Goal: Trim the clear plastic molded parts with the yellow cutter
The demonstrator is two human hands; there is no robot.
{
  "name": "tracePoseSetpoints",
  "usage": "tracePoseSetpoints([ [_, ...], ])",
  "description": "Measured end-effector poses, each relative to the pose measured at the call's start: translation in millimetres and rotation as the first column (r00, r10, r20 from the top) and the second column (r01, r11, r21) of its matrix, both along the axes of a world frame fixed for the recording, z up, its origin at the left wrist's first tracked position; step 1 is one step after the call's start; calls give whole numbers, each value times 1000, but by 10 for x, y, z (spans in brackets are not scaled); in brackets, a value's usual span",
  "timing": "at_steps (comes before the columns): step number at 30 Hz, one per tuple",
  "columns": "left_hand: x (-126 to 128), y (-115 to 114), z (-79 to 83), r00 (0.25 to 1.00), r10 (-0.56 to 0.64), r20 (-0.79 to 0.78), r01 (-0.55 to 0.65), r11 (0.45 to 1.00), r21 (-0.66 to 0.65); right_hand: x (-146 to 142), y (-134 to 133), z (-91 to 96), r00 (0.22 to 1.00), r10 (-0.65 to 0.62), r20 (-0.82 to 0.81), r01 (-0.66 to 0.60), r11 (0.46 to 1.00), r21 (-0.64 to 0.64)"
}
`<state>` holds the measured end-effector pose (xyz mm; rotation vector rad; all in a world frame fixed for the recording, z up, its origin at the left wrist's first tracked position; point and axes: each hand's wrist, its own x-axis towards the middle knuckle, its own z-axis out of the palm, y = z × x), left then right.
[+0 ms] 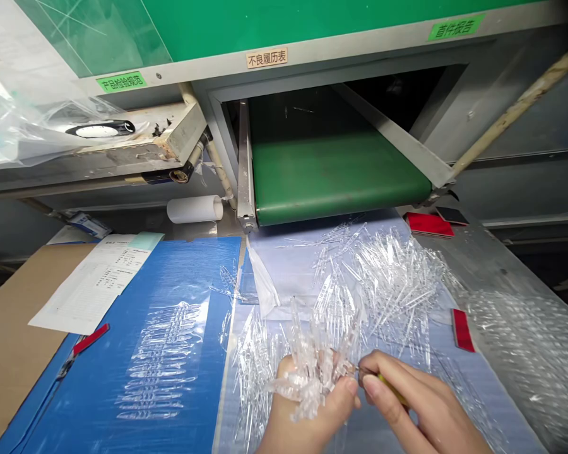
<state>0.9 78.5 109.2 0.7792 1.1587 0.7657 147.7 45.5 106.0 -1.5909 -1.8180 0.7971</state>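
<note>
My left hand (312,413) is closed round a bunch of clear plastic moulded parts (319,353) that fan upward from its fingers. Right beside it, my right hand (407,403) pinches a thin yellow-green handled tool (390,386) whose tip touches the bunch. Behind the hands a loose heap of the same clear parts (392,277) lies on a pale sheet under the green conveyor belt (331,176). To the left, a neat row of clear parts (161,359) rests on a blue corrugated sheet (123,416).
A printed paper form (94,284) and red-handled cutters (82,345) lie at the left on cardboard. Red pads (428,224) and a red block (462,329) sit at the right by bubble wrap (534,353). A white roll (194,209) lies under the shelf.
</note>
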Motion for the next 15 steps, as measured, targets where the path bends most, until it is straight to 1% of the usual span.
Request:
tracePoseSetpoints([
  [1, 4, -5, 4, 1000, 6, -24, -6, 1000, -9, -3, -1, -13, 998, -61, 19, 60, 997, 56],
  [3, 25, -15, -12, 998, 4, -70, -6, 999, -36, -11, 0, -51, 972, -232, 38, 224, 962, 159],
  [4, 42, -19, -41, 997, -5, -78, 1, 999, -47, -10, 3, -75, 952, -305, 18, 298, 941, 162],
  [5, 62, -21, -87, 997, -14, -73, 10, 999, -51, -1, 8, -101, 944, -329, -26, 330, 938, 106],
  [6, 84, -21, -148, 998, -29, -62, 26, 999, -44, 22, 15, -128, 944, -319, -87, 320, 947, -6],
  [7, 106, -16, -222, 997, -53, -48, 51, 998, -34, 64, 21, -157, 941, -300, -154, 280, 950, -136],
  [8, 126, -8, -304, 997, -76, -36, 75, 997, -21, 128, 26, -185, 934, -287, -212, 232, 940, -249],
  [9, 141, 6, -387, 994, -104, -26, 104, 995, -11, 213, 28, -214, 925, -289, -246, 199, 922, -332],
  [10, 153, 22, -468, 992, -121, -18, 121, 993, -11, 315, 26, -243, 919, -301, -254, 189, 903, -385],
  [12, 169, 56, -605, 992, -128, 2, 128, 991, -26, 534, 11, -304, 914, -342, -216, 223, 872, -436],
  [14, 190, 75, -698, 992, -124, 17, 124, 991, -50, 694, -6, -367, 920, -344, -185, 224, 853, -471],
  [15, 208, 76, -729, 990, -140, 21, 141, 988, -59, 728, -9, -398, 924, -337, -182, 212, 847, -488],
])
